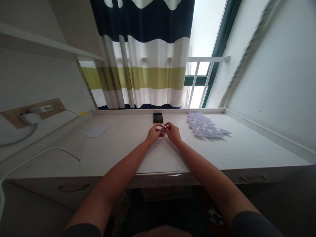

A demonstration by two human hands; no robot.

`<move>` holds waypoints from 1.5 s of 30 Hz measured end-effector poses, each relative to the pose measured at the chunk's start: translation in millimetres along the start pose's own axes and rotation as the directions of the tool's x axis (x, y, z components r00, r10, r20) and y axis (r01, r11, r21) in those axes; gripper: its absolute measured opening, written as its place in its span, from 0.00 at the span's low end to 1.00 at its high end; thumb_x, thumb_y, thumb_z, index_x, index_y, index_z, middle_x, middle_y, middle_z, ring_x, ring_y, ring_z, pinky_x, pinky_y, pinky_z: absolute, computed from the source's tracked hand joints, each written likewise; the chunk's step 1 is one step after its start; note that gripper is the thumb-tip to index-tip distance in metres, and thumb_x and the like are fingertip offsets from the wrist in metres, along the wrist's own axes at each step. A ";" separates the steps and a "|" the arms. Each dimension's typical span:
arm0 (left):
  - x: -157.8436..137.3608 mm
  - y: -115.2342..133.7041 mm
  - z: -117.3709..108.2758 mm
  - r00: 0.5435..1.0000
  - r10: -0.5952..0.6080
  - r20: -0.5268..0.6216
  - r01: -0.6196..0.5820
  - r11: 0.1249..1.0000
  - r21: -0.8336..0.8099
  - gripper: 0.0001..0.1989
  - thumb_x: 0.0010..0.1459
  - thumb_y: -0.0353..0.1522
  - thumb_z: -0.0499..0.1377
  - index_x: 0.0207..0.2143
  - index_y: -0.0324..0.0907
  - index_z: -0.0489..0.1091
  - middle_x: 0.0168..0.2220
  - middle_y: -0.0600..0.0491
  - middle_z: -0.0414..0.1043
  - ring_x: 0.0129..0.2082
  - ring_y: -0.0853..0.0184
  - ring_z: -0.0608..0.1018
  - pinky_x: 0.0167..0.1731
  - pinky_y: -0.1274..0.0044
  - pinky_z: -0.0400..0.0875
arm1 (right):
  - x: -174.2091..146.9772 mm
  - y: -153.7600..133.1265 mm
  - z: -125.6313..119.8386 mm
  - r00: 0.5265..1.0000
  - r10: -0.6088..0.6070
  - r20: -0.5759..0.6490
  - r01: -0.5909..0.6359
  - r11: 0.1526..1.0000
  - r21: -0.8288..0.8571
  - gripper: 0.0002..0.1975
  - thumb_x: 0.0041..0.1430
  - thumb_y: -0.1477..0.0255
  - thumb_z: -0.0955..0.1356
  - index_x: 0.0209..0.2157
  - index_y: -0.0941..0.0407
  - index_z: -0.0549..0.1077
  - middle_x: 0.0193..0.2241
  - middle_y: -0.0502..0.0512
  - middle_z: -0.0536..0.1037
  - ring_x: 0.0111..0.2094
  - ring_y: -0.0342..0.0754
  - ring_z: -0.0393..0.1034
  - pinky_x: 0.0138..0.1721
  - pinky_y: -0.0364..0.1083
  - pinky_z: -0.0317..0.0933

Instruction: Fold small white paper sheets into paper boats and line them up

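Between the fingertips of both hands is a small folded piece of white paper (pixel 163 131), held just above the desk. My left hand (pixel 154 133) pinches its left side. On its right side, the thumb and forefinger of my right hand (pixel 172 132) are closed on the same piece. My fingers cover part of the paper, so its exact shape is hard to make out. Just beyond my hands lies a dark-screened phone (pixel 158 118). Many folded paper triangles (pixel 203 125) lie in overlapping rows to the right.
A flat stack of white paper (pixel 97 130) lies at the left on the white desk (pixel 118 154). White cables (pixel 61 148) run from a wall socket (pixel 34 113) over the desk's left side. A striped curtain (pixel 148 75) hangs behind, and paper scraps (pixel 215 215) are on the floor.
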State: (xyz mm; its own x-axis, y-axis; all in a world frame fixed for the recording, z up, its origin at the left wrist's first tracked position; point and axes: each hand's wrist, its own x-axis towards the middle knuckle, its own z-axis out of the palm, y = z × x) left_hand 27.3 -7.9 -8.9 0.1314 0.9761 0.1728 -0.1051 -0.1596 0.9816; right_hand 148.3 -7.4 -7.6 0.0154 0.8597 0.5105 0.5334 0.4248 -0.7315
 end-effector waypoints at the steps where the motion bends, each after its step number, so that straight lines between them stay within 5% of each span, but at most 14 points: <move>1: 0.4 0.6 -0.8 1.000 0.002 -0.011 -0.002 1.000 -0.018 0.10 0.44 0.28 0.60 0.32 0.38 0.64 0.20 0.56 0.68 0.21 0.72 0.74 0.29 0.73 0.72 | 0.1 0.1 -0.3 1.000 0.001 0.013 -0.001 0.999 0.037 0.08 0.45 0.77 0.62 0.29 0.55 0.69 0.21 0.47 0.71 0.22 0.40 0.63 0.27 0.41 0.57; 11: 0.3 8.3 -7.9 0.996 -0.049 -0.069 0.036 0.984 -0.176 0.09 0.42 0.24 0.57 0.29 0.36 0.70 0.24 0.53 0.72 0.24 0.71 0.75 0.35 0.73 0.71 | 8.5 8.3 2.9 0.991 0.002 0.136 -0.066 0.880 0.470 0.11 0.43 0.68 0.66 0.32 0.56 0.71 0.25 0.50 0.73 0.26 0.42 0.67 0.30 0.43 0.62; 16: 2.4 6.9 -9.0 0.996 -0.042 -0.080 0.025 0.979 -0.202 0.10 0.41 0.24 0.58 0.30 0.36 0.71 0.25 0.53 0.73 0.26 0.71 0.75 0.36 0.74 0.71 | 9.1 5.6 -2.5 0.996 -0.001 0.093 -0.038 0.907 0.420 0.13 0.40 0.67 0.68 0.32 0.56 0.72 0.24 0.49 0.71 0.23 0.40 0.63 0.26 0.41 0.61; 23: 3.6 6.4 -12.3 0.992 -0.005 -0.126 -0.014 0.988 -0.154 0.09 0.42 0.26 0.57 0.30 0.37 0.72 0.26 0.53 0.73 0.24 0.73 0.74 0.34 0.75 0.71 | 5.0 -2.2 -7.8 0.977 0.049 0.206 -0.165 0.786 0.596 0.13 0.39 0.68 0.69 0.31 0.56 0.72 0.22 0.49 0.72 0.24 0.41 0.66 0.29 0.44 0.63; 34: 1.4 9.6 -13.8 0.998 0.016 -0.069 -0.028 0.983 -0.179 0.09 0.41 0.28 0.58 0.30 0.36 0.72 0.30 0.50 0.73 0.28 0.70 0.75 0.34 0.74 0.70 | 5.9 -3.8 -11.0 0.974 0.110 0.198 -0.216 0.717 0.663 0.09 0.38 0.70 0.69 0.25 0.58 0.73 0.22 0.50 0.74 0.26 0.42 0.68 0.36 0.47 0.64; 38: -0.7 11.9 -12.9 1.000 -0.002 -0.004 0.002 0.993 -0.121 0.11 0.42 0.32 0.60 0.31 0.37 0.71 0.29 0.50 0.73 0.28 0.68 0.75 0.32 0.73 0.70 | 8.0 0.5 -9.8 0.970 0.159 0.182 -0.239 0.739 0.630 0.10 0.36 0.67 0.70 0.24 0.58 0.71 0.21 0.50 0.73 0.23 0.42 0.67 0.32 0.46 0.65; 45: 2.7 6.5 -12.8 0.993 0.081 -0.085 -0.080 0.997 0.023 0.13 0.39 0.30 0.62 0.30 0.38 0.67 0.23 0.53 0.72 0.25 0.70 0.74 0.29 0.76 0.69 | 8.1 4.4 -7.4 0.967 0.152 0.204 -0.243 0.792 0.560 0.15 0.36 0.68 0.70 0.30 0.57 0.72 0.22 0.49 0.73 0.25 0.42 0.67 0.29 0.44 0.62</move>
State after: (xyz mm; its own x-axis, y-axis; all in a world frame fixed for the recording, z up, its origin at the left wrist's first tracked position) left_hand 14.4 -4.4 -3.1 0.0386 0.9689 0.2444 -0.0927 -0.2401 0.9663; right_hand 157.1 -0.7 -3.4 -0.0761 0.9539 0.2902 -0.0553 0.2866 -0.9565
